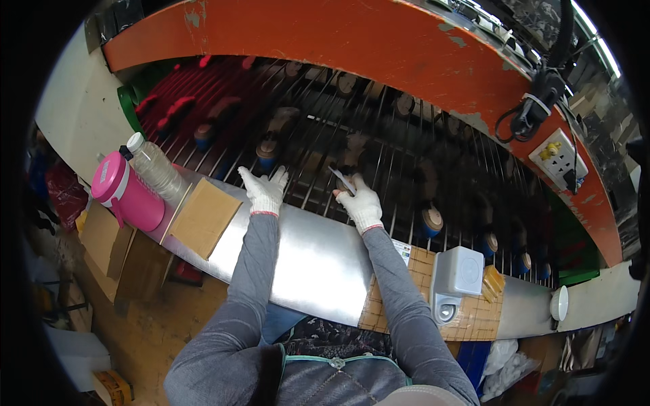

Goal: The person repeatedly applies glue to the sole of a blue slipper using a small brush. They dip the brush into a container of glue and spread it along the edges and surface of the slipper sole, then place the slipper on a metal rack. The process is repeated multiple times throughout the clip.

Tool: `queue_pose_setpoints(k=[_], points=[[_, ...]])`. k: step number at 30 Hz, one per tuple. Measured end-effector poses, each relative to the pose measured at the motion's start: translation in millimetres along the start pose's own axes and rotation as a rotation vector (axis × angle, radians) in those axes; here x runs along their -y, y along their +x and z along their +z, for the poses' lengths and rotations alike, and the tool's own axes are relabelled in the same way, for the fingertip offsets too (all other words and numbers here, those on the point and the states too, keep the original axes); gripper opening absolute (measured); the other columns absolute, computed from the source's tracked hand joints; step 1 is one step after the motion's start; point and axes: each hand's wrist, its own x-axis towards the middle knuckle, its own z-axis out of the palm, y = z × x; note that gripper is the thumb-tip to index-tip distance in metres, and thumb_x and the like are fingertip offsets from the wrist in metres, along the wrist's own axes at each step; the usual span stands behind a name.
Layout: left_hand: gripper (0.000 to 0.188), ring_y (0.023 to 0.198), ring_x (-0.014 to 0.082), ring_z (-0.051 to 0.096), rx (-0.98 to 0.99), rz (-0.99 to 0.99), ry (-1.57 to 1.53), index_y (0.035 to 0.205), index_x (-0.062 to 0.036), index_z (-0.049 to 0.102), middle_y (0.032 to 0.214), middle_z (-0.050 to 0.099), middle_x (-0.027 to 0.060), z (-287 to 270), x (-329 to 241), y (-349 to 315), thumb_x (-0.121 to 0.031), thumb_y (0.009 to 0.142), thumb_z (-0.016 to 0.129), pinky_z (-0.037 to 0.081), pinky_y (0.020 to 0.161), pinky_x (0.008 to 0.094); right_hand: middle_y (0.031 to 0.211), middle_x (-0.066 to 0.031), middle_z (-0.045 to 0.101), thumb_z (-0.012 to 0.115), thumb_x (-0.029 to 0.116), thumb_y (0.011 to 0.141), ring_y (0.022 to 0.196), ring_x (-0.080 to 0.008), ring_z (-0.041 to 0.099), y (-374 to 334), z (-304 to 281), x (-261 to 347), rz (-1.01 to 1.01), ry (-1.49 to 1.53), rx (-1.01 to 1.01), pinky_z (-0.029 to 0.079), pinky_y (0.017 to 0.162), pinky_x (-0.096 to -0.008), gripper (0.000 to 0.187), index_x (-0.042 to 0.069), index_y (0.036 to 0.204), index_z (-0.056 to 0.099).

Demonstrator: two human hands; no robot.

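Observation:
My left hand wears a white glove with bare fingertips. Its fingers are spread and hold nothing, just below a blue and tan rounded piece that resembles a shoe last's end. Also gloved, my right hand reaches over the front edge of the rack of metal rods. Between its thumb and fingers is a thin, pale, flat strip, slanting up to the left; its exact kind cannot be made out. Dark shapes on the rods beyond that hand are dim and blurred.
A metal ledge runs along the front, carrying a pink jug, a clear bottle, cardboard and a white plastic device. An orange arched frame spans above the rods. A cable hangs at the right.

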Motion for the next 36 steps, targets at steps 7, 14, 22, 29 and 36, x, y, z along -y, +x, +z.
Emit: queue_pose_setpoints(k=[7, 14, 22, 29, 36], points=[[0.099, 0.144, 0.0545, 0.026, 0.219, 0.008, 0.096, 0.159, -0.0336, -0.014, 0.165, -0.002, 0.024, -24.0, -0.9, -46.4, -0.07, 0.093, 0.05, 0.033, 0.116, 0.0597, 0.105, -0.018, 0.071, 0.072, 0.048, 0.085, 0.097, -0.0395, 0.068, -0.5, -2.9, 6.6, -0.097, -0.141, 0.032, 0.054, 0.081, -0.0473, 0.052, 0.018, 0.126, 0.062], [0.101, 0.14, 0.0498, 0.036, 0.189, -0.056, 0.025, 0.16, -0.0293, -0.008, 0.158, 0.022, 0.0269, -37.1, -3.1, -62.5, -0.067, 0.092, 0.056, 0.037, 0.113, 0.0603, 0.113, -0.018, 0.072, 0.085, 0.035, 0.075, 0.106, -0.0317, 0.07, -8.7, 7.9, -0.5, 0.04, 0.469, -0.243, 0.054, 0.089, -0.0383, 0.068, 0.013, 0.133, 0.058], [0.091, 0.137, 0.0449, 0.04, 0.224, -0.096, 0.041, 0.16, -0.0246, 0.008, 0.15, 0.034, 0.0254, -41.9, -1.3, -55.6, -0.062, 0.094, 0.057, 0.036, 0.113, 0.0597, 0.107, -0.0202, 0.072, 0.079, 0.052, 0.076, 0.101, -0.0381, 0.069, 1.2, -2.8, 14.5, -0.004, 0.021, 0.034, 0.055, 0.084, -0.0445, 0.079, 0.013, 0.139, 0.051], [0.082, 0.134, 0.0425, 0.043, 0.311, -0.193, 0.099, 0.159, -0.0202, 0.018, 0.148, 0.037, 0.0221, -42.7, 4.1, -55.4, -0.061, 0.096, 0.053, 0.039, 0.111, 0.0572, 0.106, -0.0178, 0.073, 0.078, 0.049, 0.074, 0.097, -0.0311, 0.072, 12.9, -2.4, 20.2, -0.045, -0.037, 0.063, 0.055, 0.083, -0.0376, 0.072, 0.011, 0.133, 0.06], [0.088, 0.137, 0.0434, 0.041, 0.412, -0.308, 0.21, 0.16, -0.0174, 0.017, 0.154, 0.031, 0.0263, -32.8, 7.1, -69.4, -0.06, 0.095, 0.057, 0.039, 0.111, 0.0554, 0.077, -0.0015, 0.062, 0.074, 0.033, 0.084, 0.061, -0.0143, 0.058, -3.2, -56.4, -16.7, 0.104, 0.75, -0.018, 0.045, 0.056, -0.0298, 0.038, 0.007, 0.111, 0.069]])
